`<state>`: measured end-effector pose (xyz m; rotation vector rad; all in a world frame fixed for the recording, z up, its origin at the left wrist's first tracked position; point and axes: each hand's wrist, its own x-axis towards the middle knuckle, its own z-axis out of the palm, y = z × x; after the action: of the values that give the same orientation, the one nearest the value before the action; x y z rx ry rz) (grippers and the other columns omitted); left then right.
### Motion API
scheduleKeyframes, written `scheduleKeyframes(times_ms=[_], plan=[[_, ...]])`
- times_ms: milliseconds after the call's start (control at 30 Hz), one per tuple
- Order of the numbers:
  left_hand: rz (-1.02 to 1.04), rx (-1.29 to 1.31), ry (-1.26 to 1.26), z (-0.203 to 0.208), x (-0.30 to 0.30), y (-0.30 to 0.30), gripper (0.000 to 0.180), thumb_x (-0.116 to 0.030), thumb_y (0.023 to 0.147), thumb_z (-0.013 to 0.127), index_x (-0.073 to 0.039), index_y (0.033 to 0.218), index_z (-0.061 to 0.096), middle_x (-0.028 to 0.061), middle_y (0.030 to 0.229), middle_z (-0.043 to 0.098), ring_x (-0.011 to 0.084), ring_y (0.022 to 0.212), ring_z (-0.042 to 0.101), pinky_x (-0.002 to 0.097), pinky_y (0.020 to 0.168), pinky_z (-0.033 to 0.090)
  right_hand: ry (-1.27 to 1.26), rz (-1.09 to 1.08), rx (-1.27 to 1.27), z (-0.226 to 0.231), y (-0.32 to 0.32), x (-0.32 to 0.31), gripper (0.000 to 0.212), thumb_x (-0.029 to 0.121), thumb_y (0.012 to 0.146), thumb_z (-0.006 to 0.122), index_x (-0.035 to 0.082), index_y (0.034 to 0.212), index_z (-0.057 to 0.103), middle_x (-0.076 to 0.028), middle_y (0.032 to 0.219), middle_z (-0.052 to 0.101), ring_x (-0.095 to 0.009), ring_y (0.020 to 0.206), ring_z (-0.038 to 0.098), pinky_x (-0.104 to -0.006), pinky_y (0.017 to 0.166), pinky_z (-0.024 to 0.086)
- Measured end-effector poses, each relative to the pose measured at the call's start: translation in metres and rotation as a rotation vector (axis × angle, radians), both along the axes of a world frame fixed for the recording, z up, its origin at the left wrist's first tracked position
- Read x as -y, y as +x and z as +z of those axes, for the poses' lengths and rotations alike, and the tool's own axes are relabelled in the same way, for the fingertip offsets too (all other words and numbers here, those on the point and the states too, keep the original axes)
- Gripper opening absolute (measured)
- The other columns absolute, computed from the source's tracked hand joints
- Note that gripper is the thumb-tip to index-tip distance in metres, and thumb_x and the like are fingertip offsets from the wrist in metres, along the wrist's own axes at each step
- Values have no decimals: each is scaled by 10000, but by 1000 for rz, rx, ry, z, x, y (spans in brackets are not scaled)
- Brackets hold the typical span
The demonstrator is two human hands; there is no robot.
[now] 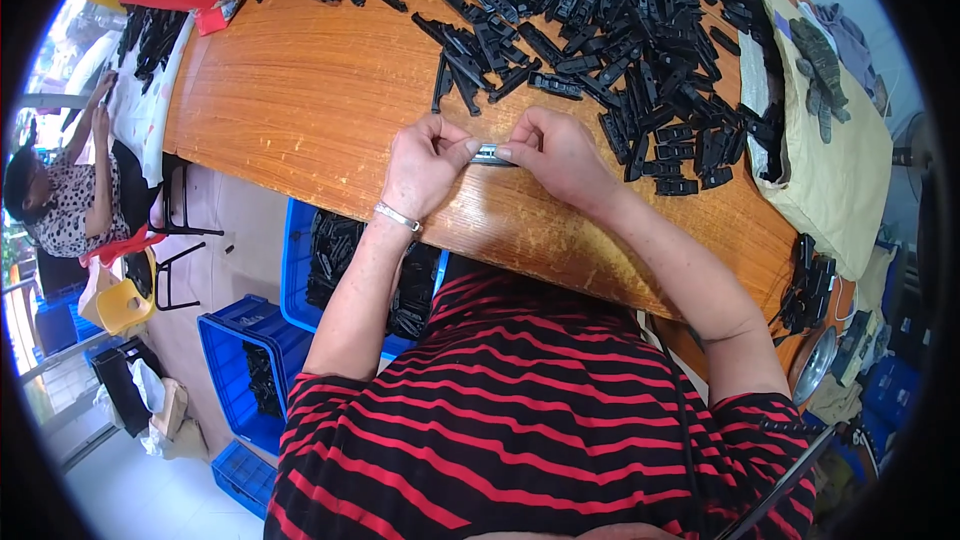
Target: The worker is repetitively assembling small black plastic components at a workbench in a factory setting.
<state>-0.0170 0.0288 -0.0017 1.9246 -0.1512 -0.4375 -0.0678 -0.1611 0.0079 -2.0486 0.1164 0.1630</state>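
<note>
Because dark part is small and narrow, left hand and right hand hold it by opposite ends, fingers pinched close on it. Part is at centre of frame, over bare stretch of table; whether it touches wood, cannot tell. Such hold probably leaves its middle free to see. Pile of black parts lies at top and upper right, perhaps for easy reach. Blue bin, lower left, holds black pieces, likely as store.

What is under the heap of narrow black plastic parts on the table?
Brown wood-grain tabletop shows between outlying pieces of the heap of narrow black plastic parts. Beneath its dense middle, the surface is covered and cannot be seen.
</note>
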Motion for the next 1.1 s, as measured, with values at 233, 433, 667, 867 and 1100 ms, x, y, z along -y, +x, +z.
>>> scheduleKeyframes(times_ms=[233, 433, 667, 867, 1100], plan=[[-70, 20, 116, 8, 0, 1, 154, -126, 781, 750, -7, 783, 652, 38, 646, 615, 105, 599, 554, 278, 584, 468, -123, 26, 71, -4, -1, 2, 251, 170, 792, 767, 22, 762, 566, -33, 618, 528, -101, 572, 462, -297, 523, 389], [-60, 24, 96, 7, 4, 3, 150, -127, 788, 735, -7, 782, 646, 29, 649, 610, 104, 595, 548, 276, 576, 461, -24, 26, -1, -8, 4, 8, 265, 191, 797, 774, 30, 738, 571, 9, 615, 520, -74, 574, 450, -264, 519, 383], [-39, -40, -38, 10, 1, 6, 163, -129, 793, 737, 1, 787, 639, 13, 666, 601, 87, 612, 537, 261, 585, 457, -24, 66, -54, 6, 13, 10, 258, 195, 816, 761, 34, 735, 577, 29, 628, 518, -61, 581, 443, -246, 518, 375], [-8, -36, -7, -2, 3, 4, 150, -120, 797, 730, -4, 797, 636, 21, 661, 602, 92, 609, 540, 267, 589, 462, -19, 61, -40, -6, 13, 10, 264, 199, 817, 757, 30, 727, 575, 19, 635, 522, -71, 598, 452, -261, 536, 386], [-4, 0, 19, -3, 8, -2, 140, -105, 804, 719, -10, 788, 617, 48, 650, 598, 115, 598, 548, 287, 598, 473, -157, 99, -23, 10, 13, 9, 270, 208, 800, 761, 21, 734, 577, -41, 636, 553, -126, 588, 494, -305, 553, 409]])
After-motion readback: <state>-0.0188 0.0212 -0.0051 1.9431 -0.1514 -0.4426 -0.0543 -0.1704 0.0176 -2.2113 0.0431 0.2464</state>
